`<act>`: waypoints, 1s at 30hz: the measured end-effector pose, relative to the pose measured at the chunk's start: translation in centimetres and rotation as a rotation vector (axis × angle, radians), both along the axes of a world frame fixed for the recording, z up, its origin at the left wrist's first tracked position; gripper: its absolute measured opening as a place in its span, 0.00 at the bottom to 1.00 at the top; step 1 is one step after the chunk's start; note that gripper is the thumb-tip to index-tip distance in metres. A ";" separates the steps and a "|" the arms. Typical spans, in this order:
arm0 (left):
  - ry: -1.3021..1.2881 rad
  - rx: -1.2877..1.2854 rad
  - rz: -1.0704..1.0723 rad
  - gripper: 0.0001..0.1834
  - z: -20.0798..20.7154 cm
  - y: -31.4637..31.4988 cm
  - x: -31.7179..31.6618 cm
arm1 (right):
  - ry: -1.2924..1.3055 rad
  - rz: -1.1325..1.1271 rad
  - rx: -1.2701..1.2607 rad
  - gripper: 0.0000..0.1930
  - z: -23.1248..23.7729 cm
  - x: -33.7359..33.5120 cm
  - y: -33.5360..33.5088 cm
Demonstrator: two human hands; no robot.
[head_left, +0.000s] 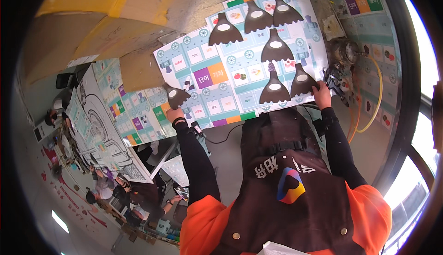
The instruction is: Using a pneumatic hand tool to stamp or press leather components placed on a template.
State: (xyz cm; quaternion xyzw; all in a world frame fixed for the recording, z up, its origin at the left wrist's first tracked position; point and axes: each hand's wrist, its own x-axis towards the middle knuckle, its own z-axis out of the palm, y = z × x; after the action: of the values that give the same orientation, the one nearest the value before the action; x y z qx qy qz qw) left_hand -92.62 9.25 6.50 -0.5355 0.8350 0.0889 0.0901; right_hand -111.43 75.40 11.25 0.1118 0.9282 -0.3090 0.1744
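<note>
Several dark brown, flat flared pieces, each with a narrow neck, a wavy wide edge and a pale oval in the middle, lie spread over printed sheets [203, 102]. At the left, my left hand [175, 115] is closed at the lower edge of one brown flared piece [174, 99]; its fingertips are partly hidden. To the right, my right hand [322, 95] pinches the lower right corner of another brown flared piece [301, 86]. Just left of that lies a further flared piece [272, 95], with others farther back.
Brown cardboard [83, 42] with yellow tape covers the far left. By my right hand stands a dark metal machine part [334, 81] with a yellow hose [379, 93]. A black cable [226, 142] hangs at the near edge. People [138, 204] sit at the lower left.
</note>
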 end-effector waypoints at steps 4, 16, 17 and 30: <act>-0.175 -0.097 0.144 0.44 1.6 0.9 -2.4 | 0.062 0.094 0.121 0.20 1.1 0.7 -1.0; -0.158 -0.099 -0.139 0.41 1.8 -3.0 -0.9 | -0.052 -0.120 0.220 0.31 0.6 1.9 -2.1; -0.109 -0.072 -0.124 0.37 2.2 -2.2 -1.3 | -0.052 -0.127 0.220 0.31 0.5 1.8 -1.9; 0.844 1.010 -0.007 0.18 15.1 20.5 -9.4 | -0.310 -0.517 -0.790 0.28 0.7 2.9 0.9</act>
State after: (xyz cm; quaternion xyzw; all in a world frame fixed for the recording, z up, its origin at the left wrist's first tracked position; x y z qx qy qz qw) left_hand -102.05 29.71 21.57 -0.3440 0.6560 0.6718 -0.0044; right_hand -108.51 76.28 11.95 0.3081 0.6451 -0.6501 0.2573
